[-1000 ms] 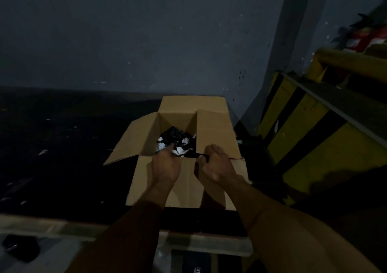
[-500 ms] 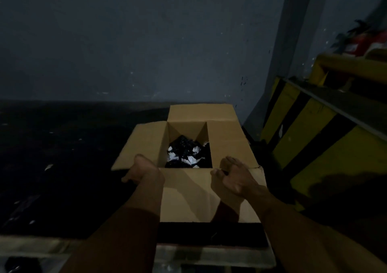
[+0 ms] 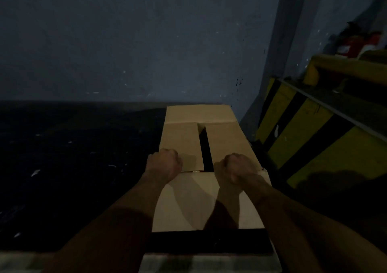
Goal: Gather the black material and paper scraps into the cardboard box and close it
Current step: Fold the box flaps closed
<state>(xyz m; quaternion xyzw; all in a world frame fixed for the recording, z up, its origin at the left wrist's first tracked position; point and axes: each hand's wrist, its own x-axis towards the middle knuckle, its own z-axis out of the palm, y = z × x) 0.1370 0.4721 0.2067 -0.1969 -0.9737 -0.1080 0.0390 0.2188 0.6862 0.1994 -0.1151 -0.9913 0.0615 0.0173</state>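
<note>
Brown cardboard box (image 3: 206, 147) at centre frame, on a dark floor (image 3: 73, 168), far end near the grey wall (image 3: 125, 42). Two side flaps folded down over the opening; a narrow dark gap runs between them from 12 to 6 o'clock. Far flap stands up at 12 o'clock, near flap lies flat toward 6. Contents not visible through the gap. Left hand (image 3: 163, 165) curled into a fist, knuckles pressing the left flap at its near edge. Right hand (image 3: 237, 171) likewise fisted, on the right flap. Neither hand holds anything. Yellow-and-black striped barrier (image 3: 314, 136) at 3 o'clock, just beside the box.
</note>
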